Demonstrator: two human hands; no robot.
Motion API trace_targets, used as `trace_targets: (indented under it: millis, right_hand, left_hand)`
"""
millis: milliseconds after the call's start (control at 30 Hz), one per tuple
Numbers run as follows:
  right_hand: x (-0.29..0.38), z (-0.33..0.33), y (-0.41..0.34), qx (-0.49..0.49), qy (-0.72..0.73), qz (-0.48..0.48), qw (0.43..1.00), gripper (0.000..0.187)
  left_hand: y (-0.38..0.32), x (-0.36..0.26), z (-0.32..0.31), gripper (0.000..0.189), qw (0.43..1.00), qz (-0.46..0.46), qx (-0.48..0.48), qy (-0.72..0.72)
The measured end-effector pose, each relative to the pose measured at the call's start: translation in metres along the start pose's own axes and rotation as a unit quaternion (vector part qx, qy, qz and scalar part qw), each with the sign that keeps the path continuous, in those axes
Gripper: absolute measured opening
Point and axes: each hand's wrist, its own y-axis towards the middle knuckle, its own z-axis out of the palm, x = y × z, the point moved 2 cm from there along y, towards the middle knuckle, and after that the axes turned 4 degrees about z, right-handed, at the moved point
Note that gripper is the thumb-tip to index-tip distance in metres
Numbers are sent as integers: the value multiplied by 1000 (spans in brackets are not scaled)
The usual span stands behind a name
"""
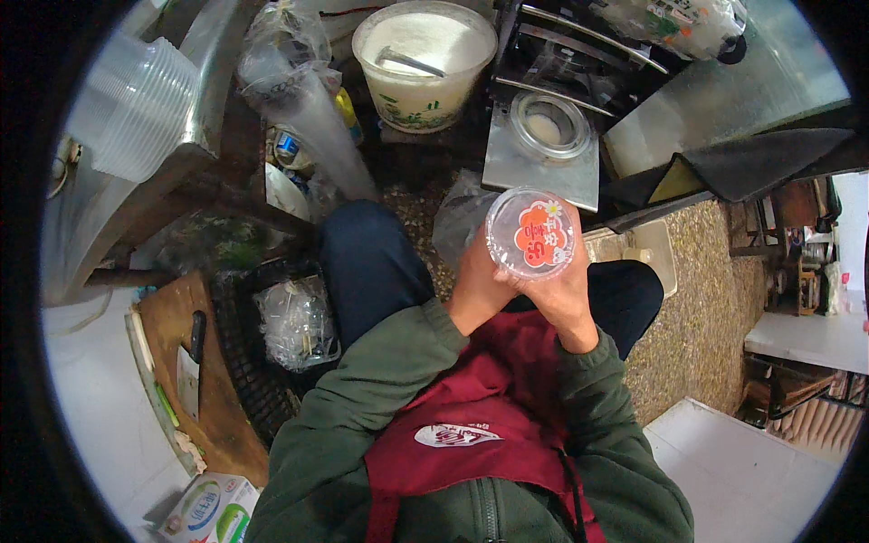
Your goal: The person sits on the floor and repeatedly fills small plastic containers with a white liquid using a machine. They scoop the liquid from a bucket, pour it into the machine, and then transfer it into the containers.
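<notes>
Both my hands hold a clear plastic cup [501, 234], seen from above, whose top bears a printed orange design with flowers and writing. My left hand [481, 282] grips its left side and my right hand [569, 288] its right side; the fingers are partly hidden beneath it. Just beyond stands a sealing machine with a metal plate [502, 159], and a clear round container [523, 125] sits in the opening of that plate. A large plastic tub [424, 102] of white contents, with a metal utensil [411, 61] in it, stands beyond and to the left.
Stacked clear plastic containers [139, 108] stand upper left, near a bagged sleeve of cups [319, 122]. A cleaver [188, 380] lies on a wooden board [227, 421] at left, beside a black basket [237, 339] with a plastic bag [299, 326]. A metal surface edge [719, 115] is at upper right.
</notes>
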Motion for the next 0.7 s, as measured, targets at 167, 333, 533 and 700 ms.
trace_targets:
  millis: [167,333,533,700]
  right_hand:
    - [-9,-1,1,-44,82,-20,995,120]
    - [-4,-30,20,-68,87,69,992,103]
    - [23,-91,99,-86,-267,-53,958,75]
    - [31,-103,149,-6,-426,-66,902,71]
  left_hand:
    - [3,-5,3,60,999,34,31,-15]
    - [-5,-23,3,52,985,-133,108,-35]
    - [-4,-16,5,32,993,-26,113,-7]
    - [-11,-3,8,23,986,-70,155,-6]
